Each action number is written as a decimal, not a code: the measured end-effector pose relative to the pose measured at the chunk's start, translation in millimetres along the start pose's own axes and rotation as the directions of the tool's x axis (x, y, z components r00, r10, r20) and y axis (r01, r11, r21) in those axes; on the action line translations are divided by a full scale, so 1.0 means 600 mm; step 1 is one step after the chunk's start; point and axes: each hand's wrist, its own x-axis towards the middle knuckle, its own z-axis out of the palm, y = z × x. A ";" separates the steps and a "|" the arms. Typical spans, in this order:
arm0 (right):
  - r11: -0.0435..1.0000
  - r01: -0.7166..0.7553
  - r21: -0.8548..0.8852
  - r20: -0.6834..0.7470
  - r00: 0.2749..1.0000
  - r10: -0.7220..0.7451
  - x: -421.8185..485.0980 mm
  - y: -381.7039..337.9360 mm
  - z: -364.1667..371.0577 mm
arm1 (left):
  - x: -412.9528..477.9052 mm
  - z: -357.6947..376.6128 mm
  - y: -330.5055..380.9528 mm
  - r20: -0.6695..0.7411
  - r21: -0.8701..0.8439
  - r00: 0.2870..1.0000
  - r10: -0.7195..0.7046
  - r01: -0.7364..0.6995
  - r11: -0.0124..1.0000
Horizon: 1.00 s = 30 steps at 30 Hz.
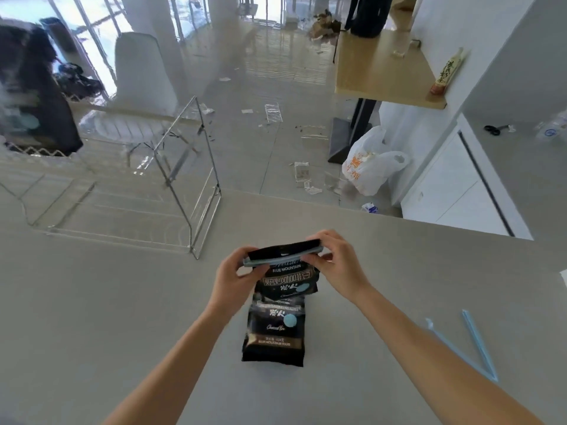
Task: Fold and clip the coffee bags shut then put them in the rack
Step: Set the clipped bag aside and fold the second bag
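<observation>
A black coffee bag [287,282] is held above the grey counter [122,302], its top folded over with a pale blue clip [283,258] across the fold. My left hand [236,276] grips the left end of the clip and fold. At the right end, my right hand [336,262] pinches the clip and fold. A second black coffee bag [274,334] lies flat on the counter just below the first. An open pale blue clip [469,348] lies on the counter at the right. The wire rack [190,179] stands at the left, with a dark bag [40,96] at its far left end.
The counter's far edge runs just beyond the hands, with a littered floor below. A white plastic bag [372,162] sits on the floor by a wooden table [383,69]. A white cabinet [460,185] stands at the right, with black scissors [494,129] on its top.
</observation>
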 end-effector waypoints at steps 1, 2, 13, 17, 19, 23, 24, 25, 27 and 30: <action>1.000 0.016 0.006 0.017 1.000 -0.016 0.020 -0.014 0.027 | 0.005 -0.029 -0.008 -0.042 0.005 0.999 -0.002 0.002 1.000; 0.999 0.032 0.011 0.035 0.999 -0.032 0.039 -0.026 0.054 | 0.010 -0.058 -0.018 -0.077 0.008 0.997 -0.011 0.011 1.000; 0.995 -0.032 -0.098 0.154 0.987 0.047 0.131 -0.041 0.276 | 0.046 -0.231 -0.130 -0.203 0.056 0.969 -0.139 0.154 0.987; 0.992 -0.013 -0.124 0.180 0.983 0.035 0.148 -0.032 0.279 | 0.064 -0.244 -0.145 -0.176 0.047 0.971 -0.159 0.169 0.984; 0.992 -0.026 -0.127 0.195 0.979 0.050 0.151 -0.024 0.270 | 0.070 -0.251 -0.147 -0.147 0.053 0.974 -0.173 0.183 0.982; 0.966 -0.192 -0.173 0.101 0.972 0.211 0.121 0.023 0.235 | 0.072 -0.257 -0.143 -0.148 0.164 0.978 -0.149 0.173 0.971; 0.943 -0.272 -0.192 0.033 0.959 0.283 0.106 0.043 0.223 | 0.068 -0.256 -0.141 -0.189 0.223 0.975 -0.115 0.157 0.962; 0.904 -0.372 -0.209 -0.037 0.927 0.373 0.090 0.064 0.212 | 0.062 -0.254 -0.135 -0.244 0.271 0.967 -0.068 0.135 0.953; 0.777 -0.581 -0.243 -0.127 0.813 0.568 0.051 0.101 0.190 | 0.041 -0.241 -0.114 -0.369 0.360 0.924 0.099 0.044 0.932; 0.629 -0.756 -0.181 -0.098 0.650 0.754 -0.005 0.132 0.179 | 0.000 -0.196 -0.082 -0.325 0.415 0.896 0.302 -0.152 0.897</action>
